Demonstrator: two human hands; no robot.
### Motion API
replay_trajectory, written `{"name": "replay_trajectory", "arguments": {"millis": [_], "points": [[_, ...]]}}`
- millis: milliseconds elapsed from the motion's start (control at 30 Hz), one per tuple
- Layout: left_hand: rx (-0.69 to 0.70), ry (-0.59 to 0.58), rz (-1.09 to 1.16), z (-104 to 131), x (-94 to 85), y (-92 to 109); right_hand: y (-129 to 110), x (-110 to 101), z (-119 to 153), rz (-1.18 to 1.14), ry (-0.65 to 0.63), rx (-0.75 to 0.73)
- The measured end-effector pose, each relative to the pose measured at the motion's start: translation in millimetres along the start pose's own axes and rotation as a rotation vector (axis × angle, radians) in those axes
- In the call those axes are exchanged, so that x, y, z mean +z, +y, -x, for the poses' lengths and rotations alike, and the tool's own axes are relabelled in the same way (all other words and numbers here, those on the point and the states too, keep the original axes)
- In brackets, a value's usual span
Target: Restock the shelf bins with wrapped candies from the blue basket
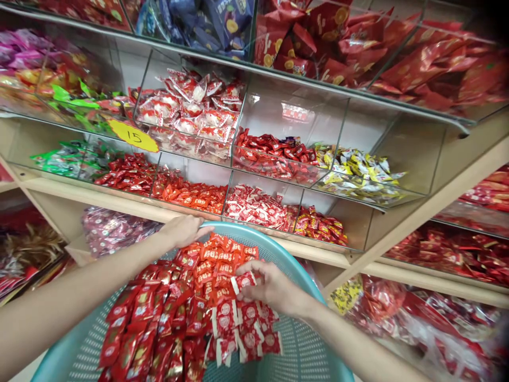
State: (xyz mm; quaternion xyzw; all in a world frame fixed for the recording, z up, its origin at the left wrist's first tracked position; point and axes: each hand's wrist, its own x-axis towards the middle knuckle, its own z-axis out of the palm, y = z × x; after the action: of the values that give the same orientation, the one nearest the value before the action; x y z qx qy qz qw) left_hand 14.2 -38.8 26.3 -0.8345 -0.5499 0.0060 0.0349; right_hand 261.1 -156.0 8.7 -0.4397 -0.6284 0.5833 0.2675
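A large teal plastic basket (314, 329) with perforated walls is in front of me. Inside lie red wrapped candies (145, 300) on the left, orange-red packets (214, 257) at the back, and red-and-white wrapped candies (250, 339) at the front right. My left hand (185, 231) is closed over the far rim of the basket, its fingertips partly hidden. Over the pile, the fingers of my right hand (266, 286) pinch one red-and-white candy (243, 282), just above others of the same kind.
Clear-fronted bins behind the basket hold red-and-white candies (256, 206), orange-red packets (194, 196) and yellow-and-white candies (361, 164). A yellow price tag (133, 136) reads 15. Larger red bags (330, 40) fill the upper shelf. Bagged goods (429, 318) lie low on the right.
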Motion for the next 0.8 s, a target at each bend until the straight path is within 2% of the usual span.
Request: {"name": "replay_trajectory", "arguments": {"millis": [100, 200, 333, 500, 633, 800], "points": [[-0.003, 0.03, -0.019, 2.3, -1.6, 2.3, 7.8, 0.4, -0.8, 0.376, 0.047, -0.13], [0.002, 0.036, -0.025, 3.0, -2.4, 2.8, 6.6, 0.8, 0.5, 0.59, 0.065, -0.173], [-0.005, 0.013, 0.004, 2.1, -3.1, 2.0, 0.0, -0.9, 1.3, 0.642, 0.02, -0.204], [-0.009, 0.007, 0.0, 2.3, -5.7, 4.2, -1.9, 6.3, 2.5, 0.714, -0.066, -0.399], [-0.024, 0.01, -0.001, 3.7, -6.8, 5.5, -1.8, 14.8, 5.2, 0.838, -0.093, -0.422], [-0.014, 0.011, -0.027, 2.8, -4.3, 3.1, -8.4, 9.2, 7.2, 0.86, -0.043, -0.395]]}}
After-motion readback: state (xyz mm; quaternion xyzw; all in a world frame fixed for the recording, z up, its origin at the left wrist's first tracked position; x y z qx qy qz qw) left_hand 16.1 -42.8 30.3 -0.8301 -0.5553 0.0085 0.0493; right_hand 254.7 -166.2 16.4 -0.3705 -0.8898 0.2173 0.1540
